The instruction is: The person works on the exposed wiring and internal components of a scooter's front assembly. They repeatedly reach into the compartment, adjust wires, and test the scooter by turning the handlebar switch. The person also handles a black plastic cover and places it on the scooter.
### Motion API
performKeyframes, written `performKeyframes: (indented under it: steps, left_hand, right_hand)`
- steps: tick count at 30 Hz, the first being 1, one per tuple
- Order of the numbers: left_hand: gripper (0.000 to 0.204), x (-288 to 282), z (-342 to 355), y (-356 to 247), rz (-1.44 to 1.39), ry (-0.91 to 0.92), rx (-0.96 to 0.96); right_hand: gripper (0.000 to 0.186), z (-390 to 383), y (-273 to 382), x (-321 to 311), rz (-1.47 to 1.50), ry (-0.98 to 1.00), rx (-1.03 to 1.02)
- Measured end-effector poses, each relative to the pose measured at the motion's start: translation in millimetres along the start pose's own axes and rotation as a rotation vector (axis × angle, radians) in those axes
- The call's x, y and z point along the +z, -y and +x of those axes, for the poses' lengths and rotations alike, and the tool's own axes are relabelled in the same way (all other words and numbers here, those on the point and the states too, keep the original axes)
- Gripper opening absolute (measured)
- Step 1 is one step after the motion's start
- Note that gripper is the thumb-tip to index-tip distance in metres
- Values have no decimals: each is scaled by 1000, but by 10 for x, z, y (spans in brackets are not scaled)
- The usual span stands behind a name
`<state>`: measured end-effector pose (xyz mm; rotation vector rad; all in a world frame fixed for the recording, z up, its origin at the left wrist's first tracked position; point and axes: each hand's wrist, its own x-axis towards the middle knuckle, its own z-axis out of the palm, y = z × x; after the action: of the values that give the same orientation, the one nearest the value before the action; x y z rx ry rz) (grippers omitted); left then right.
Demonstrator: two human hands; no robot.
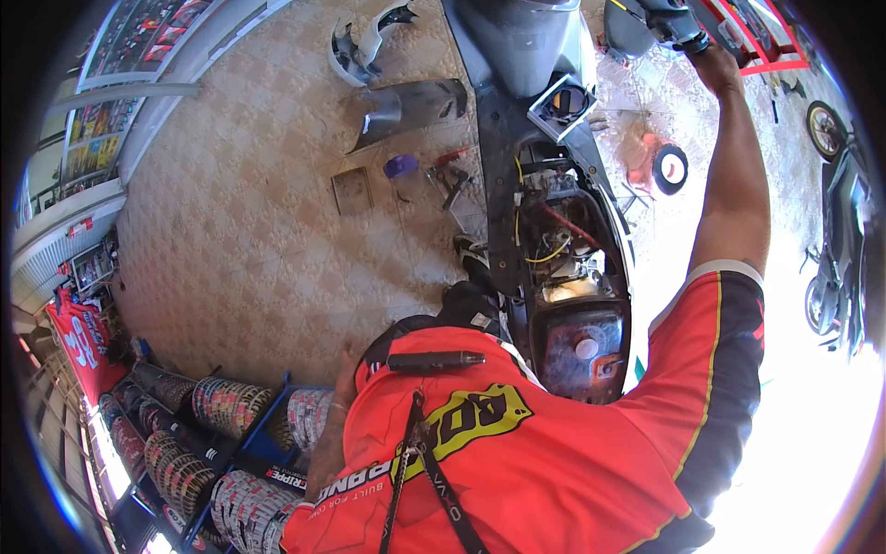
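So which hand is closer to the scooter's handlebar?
The right hand. It reaches up to the handlebar and seems to touch it. The left hand hangs low by the person's side, far from it.

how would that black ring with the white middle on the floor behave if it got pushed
The ring looks round and lies flat on the floor, so a push would probably slide it rather than roll it. Set on edge, it would likely roll. It seems small and probably light, though its material is hard to tell.

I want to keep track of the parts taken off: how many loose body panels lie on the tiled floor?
2. A white panel lies at the top, and a grey panel lies just below it, left of the opened scooter. Others may be hidden behind the scooter.
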<state>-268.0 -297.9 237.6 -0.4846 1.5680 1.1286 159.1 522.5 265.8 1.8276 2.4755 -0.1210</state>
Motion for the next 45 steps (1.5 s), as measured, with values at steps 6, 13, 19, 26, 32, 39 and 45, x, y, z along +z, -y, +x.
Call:
performKeyframes:
  steps: [6, 13, 19, 26, 32, 39, 45]
  left_hand:
    - [73, 14, 15, -71, 81, -21, -18]
    - [74, -125, 123, -77, 135, -28, -21]
    - [74, -205, 167, -90, 183, -32, -26]
    - [75, -273, 234, -54, 229, -45, -31]
    - [76, -330, 264, -24, 262, -68, -50]
    - [77, -418, 368, 33, 393, -120, -64]
    - [81, -502, 375, 70, 262, -106, -96]
  right_hand:
    - [43, -3, -100, 122, -29, -57, -134]
    - [48, -185, 41, 106, 66, -64, -86]
    - [57, -388, 268, 45, 87, -37, 62]
    - [66, -508, 329, 67, 10, 8, 205]
    - [58, 1, -88, 303, -181, -202, 145]
    - [61, 627, -353, 206, -206, -176, 62]
    - [63, 717, -203, 90, -202, -209, 3]
